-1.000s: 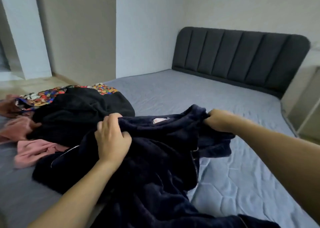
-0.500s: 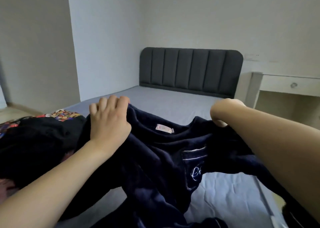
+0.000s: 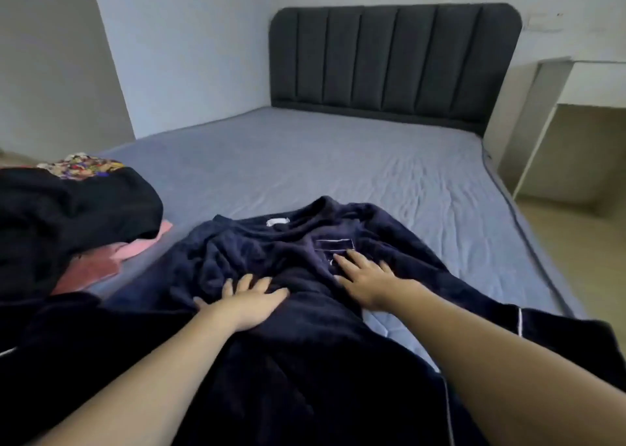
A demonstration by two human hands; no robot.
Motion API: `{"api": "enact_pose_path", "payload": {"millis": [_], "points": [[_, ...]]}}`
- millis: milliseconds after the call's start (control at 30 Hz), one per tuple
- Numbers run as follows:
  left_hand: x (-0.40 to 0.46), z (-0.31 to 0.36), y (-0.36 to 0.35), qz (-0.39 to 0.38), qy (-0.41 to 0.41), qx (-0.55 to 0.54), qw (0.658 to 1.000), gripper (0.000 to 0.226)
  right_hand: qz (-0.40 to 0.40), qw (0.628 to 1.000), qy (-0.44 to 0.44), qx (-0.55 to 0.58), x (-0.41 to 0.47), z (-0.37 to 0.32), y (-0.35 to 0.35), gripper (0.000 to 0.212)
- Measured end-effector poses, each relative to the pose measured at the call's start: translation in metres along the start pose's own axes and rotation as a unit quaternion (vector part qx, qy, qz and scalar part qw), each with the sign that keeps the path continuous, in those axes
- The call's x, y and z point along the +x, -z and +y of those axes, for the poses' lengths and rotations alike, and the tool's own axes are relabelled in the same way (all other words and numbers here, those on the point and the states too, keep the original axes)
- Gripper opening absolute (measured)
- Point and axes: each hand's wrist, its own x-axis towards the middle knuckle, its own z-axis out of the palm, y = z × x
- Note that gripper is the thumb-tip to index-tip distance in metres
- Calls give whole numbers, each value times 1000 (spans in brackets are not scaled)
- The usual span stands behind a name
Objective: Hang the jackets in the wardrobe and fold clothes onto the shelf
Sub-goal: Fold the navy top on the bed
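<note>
Bed point(image 3: 338, 161), one: grey-blue quilted mattress surface, taken as landmark for all entries. Dark padded headboard point(image 3: 393, 62), one, upright at its far end, with vertical channels.

Bedside unit point(image 3: 555, 113), one: pale, open-fronted, standing off the bed's right side beside the headboard; what it contains cannot be made out.

Navy fleece garment point(image 3: 271, 266), one: spread face-up along the near middle of the bed, neckline toward the headboard, lower part running off the near edge toward the viewer. White neck label point(image 3: 277, 221), one, at the collar. Chest pocket point(image 3: 333, 245), one, outlined in pale stitching, right of the label. Thin white piping shows on the part draped at near right.

Clothes pile point(image 3: 67, 215), one, at the bed's left edge: black garment point(image 3: 78, 208), one, on top; pink garments point(image 3: 111, 259), number unclear, under it and poking out toward the navy piece; multicoloured patterned garment point(image 3: 81, 166), one, at the far side of the pile.

Left hand point(image 3: 247, 301), one: fingers nearly straight and slightly spread, palm down, pressing on the navy fabric at mid-body; nothing gripped.

Right hand point(image 3: 364, 276), one: fingers straight and fanned, lying flat on the fabric, fingertips at the lower edge of the chest pocket; nothing gripped. The garment lies beneath both palms, not between the fingers.
</note>
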Motion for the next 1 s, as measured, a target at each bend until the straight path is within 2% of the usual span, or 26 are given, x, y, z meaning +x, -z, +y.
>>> {"api": "enact_pose_path", "payload": {"millis": [33, 100, 167, 267, 367, 500, 533, 600, 667, 733, 800, 833, 900, 967, 1000], "points": [[7, -12, -21, 20, 10, -32, 999, 60, -12, 1000, 6, -10, 4, 3, -29, 60], [18, -20, -43, 125, -8, -51, 991, 49, 42, 999, 6, 2, 12, 10, -63, 61], [27, -22, -49, 185, -29, -50, 981, 46, 78, 995, 15, 57, 19, 14, -69, 66], [31, -25, -52, 194, -38, -56, 979, 43, 124, 974, 7, 190, 21, 20, -66, 76], [26, -24, -50, 201, -38, -66, 977, 40, 168, 950, -16, 262, 15, 16, -63, 94], [-4, -12, -37, 214, -71, -71, 972, 40, 154, 914, -11, 376, -3, 15, -53, 71], [-20, -10, -35, 217, -102, -71, 968, 42, 129, 887, -12, 443, -12, 13, -51, 63], [-57, -3, -34, 195, -218, -76, 953, 57, 61, 787, -8, 614, -32, 11, -51, 47], [-97, 11, -41, 141, -340, -49, 929, 74, 21, 705, -20, 708, -56, 16, -51, 41], [-127, 27, -45, 112, -382, 43, 916, 67, -10, 653, -41, 757, -84, 22, -47, 36], [-142, 39, -35, 143, -375, 113, 909, 45, -31, 599, -67, 798, -112, 31, -44, 31], [-145, 41, -24, 174, -375, 112, 904, 37, -40, 577, -82, 812, -123, 35, -41, 29], [-151, 32, 0, 266, -384, 45, 883, 36, -63, 579, -113, 805, -143, 40, -32, 27], [-157, 5, 25, 374, -372, 1, 849, 39, -78, 606, -131, 781, -160, 35, -27, 23], [-161, -12, 35, 408, -346, 13, 845, 39, -72, 625, -125, 767, -166, 30, -29, 20]]}}
